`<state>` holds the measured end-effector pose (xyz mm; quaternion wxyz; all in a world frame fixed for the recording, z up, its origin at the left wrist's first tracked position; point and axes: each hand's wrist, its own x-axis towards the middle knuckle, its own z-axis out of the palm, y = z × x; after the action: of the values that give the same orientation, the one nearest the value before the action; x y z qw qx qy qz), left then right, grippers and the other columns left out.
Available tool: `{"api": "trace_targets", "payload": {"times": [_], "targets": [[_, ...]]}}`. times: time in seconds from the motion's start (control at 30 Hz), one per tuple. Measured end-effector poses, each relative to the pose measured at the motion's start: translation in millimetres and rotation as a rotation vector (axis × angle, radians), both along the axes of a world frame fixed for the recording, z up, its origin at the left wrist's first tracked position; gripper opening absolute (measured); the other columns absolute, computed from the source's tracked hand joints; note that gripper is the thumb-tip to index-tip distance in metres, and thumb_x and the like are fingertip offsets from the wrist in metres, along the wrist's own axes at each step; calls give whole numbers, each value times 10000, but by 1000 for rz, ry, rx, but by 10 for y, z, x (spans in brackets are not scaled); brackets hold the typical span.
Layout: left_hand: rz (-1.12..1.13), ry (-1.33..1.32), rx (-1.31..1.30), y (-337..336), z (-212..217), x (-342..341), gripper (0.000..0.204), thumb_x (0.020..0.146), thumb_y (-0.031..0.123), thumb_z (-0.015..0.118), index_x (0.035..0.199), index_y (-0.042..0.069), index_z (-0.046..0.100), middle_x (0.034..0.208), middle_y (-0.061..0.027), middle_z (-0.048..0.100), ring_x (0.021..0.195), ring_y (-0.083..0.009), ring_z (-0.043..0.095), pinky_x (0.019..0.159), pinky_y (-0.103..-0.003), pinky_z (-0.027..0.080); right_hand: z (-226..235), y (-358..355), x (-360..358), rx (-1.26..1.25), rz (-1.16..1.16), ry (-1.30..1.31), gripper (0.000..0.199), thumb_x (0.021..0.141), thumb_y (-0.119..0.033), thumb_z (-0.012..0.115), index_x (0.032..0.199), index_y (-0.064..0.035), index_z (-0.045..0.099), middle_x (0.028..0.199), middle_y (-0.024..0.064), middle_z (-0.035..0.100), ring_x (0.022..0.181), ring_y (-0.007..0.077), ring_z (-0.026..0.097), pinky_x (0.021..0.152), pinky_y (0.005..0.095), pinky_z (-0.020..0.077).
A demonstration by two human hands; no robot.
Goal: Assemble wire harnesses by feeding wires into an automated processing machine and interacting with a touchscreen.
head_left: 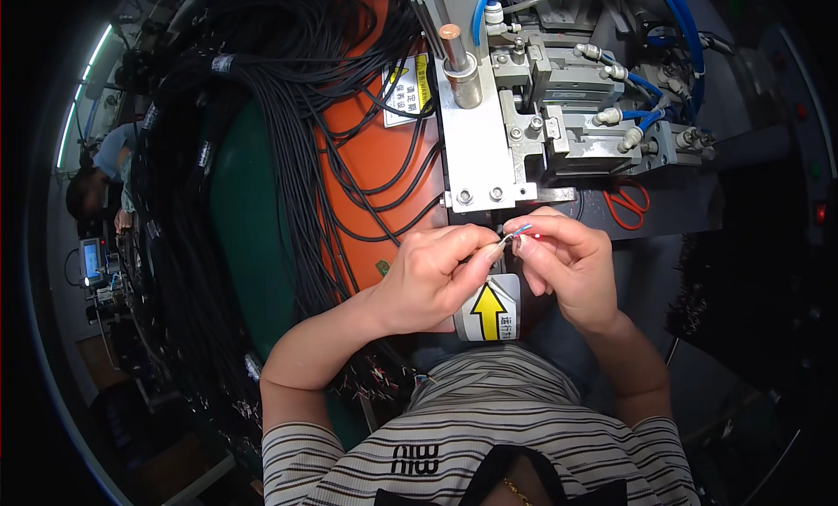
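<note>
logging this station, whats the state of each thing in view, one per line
left hand: pinched shut on the thin wires
right hand: pinched shut on the thin wires
thin wires: held between both hands, bare ends splayed, just below the press
press: nothing seen under its plate
black cables: bundled, draped over the orange panel
orange scissors: lying beside the machine, untouched

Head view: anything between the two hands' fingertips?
Yes. In the head view, thin coloured wire ends span the small gap between the left hand and right hand, each hand pinching them.
</note>
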<state>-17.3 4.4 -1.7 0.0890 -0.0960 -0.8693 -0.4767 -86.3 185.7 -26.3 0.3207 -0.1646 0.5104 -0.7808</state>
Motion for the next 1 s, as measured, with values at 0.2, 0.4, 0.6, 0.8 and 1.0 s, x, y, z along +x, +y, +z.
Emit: {"api": "trace_targets", "payload": {"times": [0.2,0.4,0.6,0.8,1.0], "targets": [[19,4,66,27,-19,16,100,842,22,656,937,8,631,665,-84,575,540,-246,591,466,-331,447,89,28,-1,125,-61,242,230,979,-38,532,1162,65,628,913,87,613,530,58,515,456,185,378],[-26,167,-233,-2,-18,12,133,833,-21,654,956,-17,603,726,-107,630,558,-241,623,470,-312,463,148,84,-95,-5,165,-415,272,1012,-108,502,1177,84,602,959,89,644,524,75,539,441,181,386],[-10,170,-223,17,-11,11,143,826,-22,657,956,-15,598,700,-98,603,530,-235,597,460,-323,447,67,17,42,283,-272,548,291,862,-43,718,1117,60,623,934,92,663,560,96,605,470,201,455],[6,209,-244,39,7,15,144,823,-27,655,952,-21,594,692,-99,591,518,-231,582,455,-326,436,66,-7,40,404,-432,1076,326,754,0,789,1041,32,636,882,119,661,549,152,601,501,254,492],[9,225,-247,43,-7,19,143,821,-27,654,949,-22,589,685,-100,581,513,-236,576,450,-333,430,-12,-28,-21,356,-464,1252,260,779,11,765,1002,37,633,864,116,662,561,134,594,500,246,470]]}}
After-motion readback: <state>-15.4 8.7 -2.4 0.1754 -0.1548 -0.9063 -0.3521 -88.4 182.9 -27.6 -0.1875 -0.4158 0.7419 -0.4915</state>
